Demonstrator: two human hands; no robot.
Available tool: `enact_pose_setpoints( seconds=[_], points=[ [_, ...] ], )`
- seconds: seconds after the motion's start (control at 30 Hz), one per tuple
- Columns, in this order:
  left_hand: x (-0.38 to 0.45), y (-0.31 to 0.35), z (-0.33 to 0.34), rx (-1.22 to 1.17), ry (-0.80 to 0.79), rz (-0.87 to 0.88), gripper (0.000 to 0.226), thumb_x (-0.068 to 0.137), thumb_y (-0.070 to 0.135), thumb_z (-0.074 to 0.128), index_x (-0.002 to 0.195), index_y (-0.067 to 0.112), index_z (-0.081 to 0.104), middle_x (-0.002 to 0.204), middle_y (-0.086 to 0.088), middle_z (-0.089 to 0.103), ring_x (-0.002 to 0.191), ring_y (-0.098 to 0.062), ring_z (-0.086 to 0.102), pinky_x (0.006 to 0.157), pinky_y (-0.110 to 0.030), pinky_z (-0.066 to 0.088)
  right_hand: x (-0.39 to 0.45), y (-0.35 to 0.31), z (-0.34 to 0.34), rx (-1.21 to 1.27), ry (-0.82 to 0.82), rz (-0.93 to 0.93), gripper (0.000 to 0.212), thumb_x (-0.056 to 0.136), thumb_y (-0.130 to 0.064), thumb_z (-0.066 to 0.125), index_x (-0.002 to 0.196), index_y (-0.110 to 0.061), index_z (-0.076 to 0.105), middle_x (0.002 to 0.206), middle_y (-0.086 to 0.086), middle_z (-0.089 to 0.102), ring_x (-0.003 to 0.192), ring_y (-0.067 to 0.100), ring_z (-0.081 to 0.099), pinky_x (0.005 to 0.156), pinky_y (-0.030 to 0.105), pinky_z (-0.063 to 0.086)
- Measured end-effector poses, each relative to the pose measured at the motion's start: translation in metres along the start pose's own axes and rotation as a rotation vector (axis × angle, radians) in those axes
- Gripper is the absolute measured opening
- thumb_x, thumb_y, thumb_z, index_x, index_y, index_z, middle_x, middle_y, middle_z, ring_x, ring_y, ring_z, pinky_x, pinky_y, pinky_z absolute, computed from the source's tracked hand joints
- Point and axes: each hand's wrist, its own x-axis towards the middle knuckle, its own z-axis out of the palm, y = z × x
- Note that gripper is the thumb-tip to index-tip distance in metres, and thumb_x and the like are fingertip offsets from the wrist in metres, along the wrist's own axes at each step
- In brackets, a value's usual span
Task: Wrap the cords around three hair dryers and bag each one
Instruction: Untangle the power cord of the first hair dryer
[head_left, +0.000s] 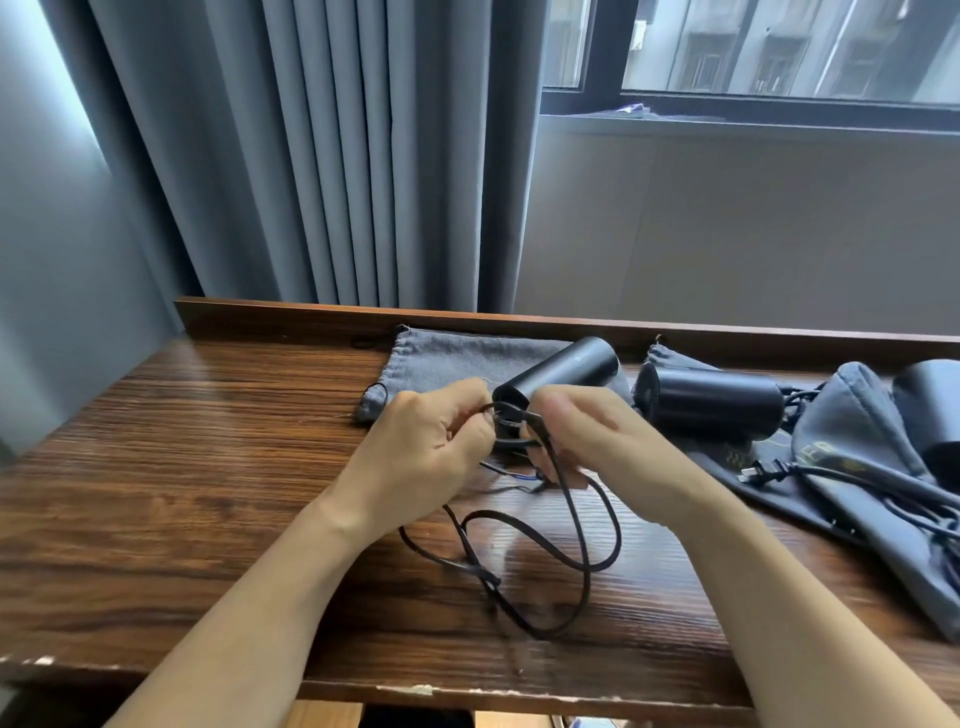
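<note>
Centre of frame: the left hand (415, 447) is pinching the cord (582, 525) against the handle of the first dryer (561, 371); the right hand (597, 441), blurred, is curling round the handle and cord. Slack cord is looping on the table (182, 467) toward the lower centre. A flat grey bag (447, 358) is lying behind the hands. At right, a second dryer (711, 400), a third dryer (930, 410) at the frame edge, their plug (761, 470) and more bags (852, 431) are crowding the tabletop. Curtain (337, 156) is hanging upper left.

Soft window (779, 47) daylight, glare on table (208, 415), edges warped.
</note>
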Motion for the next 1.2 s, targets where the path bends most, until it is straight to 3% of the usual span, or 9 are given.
enact_pose_setpoints(
  seconds=[0.13, 0.23, 0.33, 0.4, 0.63, 0.83, 0.97, 1.03, 1.2],
  points=[
    [0.002, 0.004, 0.003, -0.086, 0.071, -0.173, 0.028, 0.103, 0.017, 0.052, 0.076, 0.014, 0.057, 0.055, -0.008, 0.063, 0.053, -0.017, 0.055, 0.062, -0.037, 0.05, 0.005, 0.007, 0.007, -0.204, 0.192, -0.145, 0.044, 0.097, -0.043, 0.058, 0.069, -0.009, 0.066, 0.08, 0.008, 0.051, 0.077, 0.012, 0.05, 0.068, 0.028, 0.041],
    [0.008, 0.004, 0.003, -0.247, 0.128, -0.329, 0.029, 0.1, 0.009, 0.047, 0.073, 0.0, 0.05, 0.05, -0.011, 0.059, 0.044, -0.012, 0.049, 0.047, -0.023, 0.041, 0.005, 0.012, 0.002, -0.07, 0.319, -0.226, 0.033, 0.096, -0.031, 0.063, 0.076, -0.007, 0.073, 0.091, 0.009, 0.053, 0.089, 0.011, 0.052, 0.075, 0.023, 0.043],
    [0.013, 0.004, 0.004, -0.392, 0.156, -0.501, 0.03, 0.099, 0.007, 0.045, 0.069, 0.007, 0.05, 0.048, -0.014, 0.053, 0.037, -0.016, 0.034, 0.035, -0.017, 0.024, 0.003, 0.007, 0.001, 0.285, 0.228, -0.188, 0.016, 0.095, -0.013, 0.062, 0.085, -0.007, 0.072, 0.086, 0.023, 0.046, 0.069, 0.017, 0.04, 0.059, 0.024, 0.033],
    [0.013, 0.004, 0.003, -0.387, 0.127, -0.551, 0.031, 0.098, 0.01, 0.046, 0.068, 0.008, 0.051, 0.048, -0.013, 0.055, 0.037, -0.017, 0.031, 0.035, -0.017, 0.021, 0.0, 0.003, -0.001, 0.494, 0.067, -0.092, 0.019, 0.089, -0.026, 0.072, 0.086, -0.008, 0.068, 0.084, 0.02, 0.049, 0.066, 0.02, 0.035, 0.056, 0.028, 0.024],
    [0.013, -0.002, 0.004, -0.326, 0.151, -0.544, 0.024, 0.102, 0.013, 0.045, 0.083, 0.002, 0.055, 0.08, -0.017, 0.075, 0.051, -0.028, 0.066, 0.036, -0.024, 0.042, 0.003, 0.003, 0.004, 0.335, 0.074, 0.025, 0.066, 0.09, -0.071, 0.057, 0.055, -0.015, 0.052, 0.066, 0.015, 0.059, 0.054, 0.027, 0.025, 0.051, 0.033, 0.018],
    [0.015, 0.006, -0.005, -0.562, 0.235, -0.574, 0.029, 0.104, 0.009, 0.04, 0.077, 0.009, 0.052, 0.108, -0.015, 0.076, 0.073, -0.028, 0.077, 0.05, -0.038, 0.06, 0.004, 0.006, 0.0, 0.314, 0.194, -0.001, 0.02, 0.1, -0.024, 0.051, 0.099, -0.021, 0.071, 0.065, 0.012, 0.059, 0.053, 0.019, 0.03, 0.05, 0.032, 0.021],
    [0.015, 0.002, -0.009, -0.67, 0.277, -0.569, 0.028, 0.105, 0.012, 0.041, 0.091, -0.006, 0.057, 0.108, -0.027, 0.071, 0.073, -0.03, 0.074, 0.053, -0.038, 0.061, 0.004, 0.008, -0.003, 0.365, 0.275, -0.011, 0.012, 0.094, -0.006, 0.049, 0.092, -0.005, 0.061, 0.078, 0.013, 0.06, 0.057, 0.02, 0.029, 0.052, 0.028, 0.029],
    [0.014, 0.0, -0.01, -0.746, 0.259, -0.568, 0.029, 0.105, 0.01, 0.041, 0.104, -0.013, 0.058, 0.096, -0.026, 0.074, 0.072, -0.031, 0.071, 0.054, -0.038, 0.06, 0.004, 0.007, -0.005, 0.478, 0.274, -0.016, 0.008, 0.094, -0.005, 0.05, 0.09, -0.005, 0.057, 0.088, 0.014, 0.062, 0.06, 0.021, 0.037, 0.054, 0.028, 0.037],
    [0.011, 0.006, -0.007, -0.827, 0.194, -0.418, 0.025, 0.109, 0.01, 0.041, 0.089, 0.004, 0.054, 0.096, -0.022, 0.074, 0.082, -0.034, 0.072, 0.065, -0.04, 0.062, 0.006, 0.007, -0.004, 0.625, 0.277, -0.102, 0.012, 0.093, -0.013, 0.057, 0.094, -0.001, 0.059, 0.095, 0.016, 0.064, 0.068, 0.022, 0.056, 0.057, 0.031, 0.045]
  ],
)
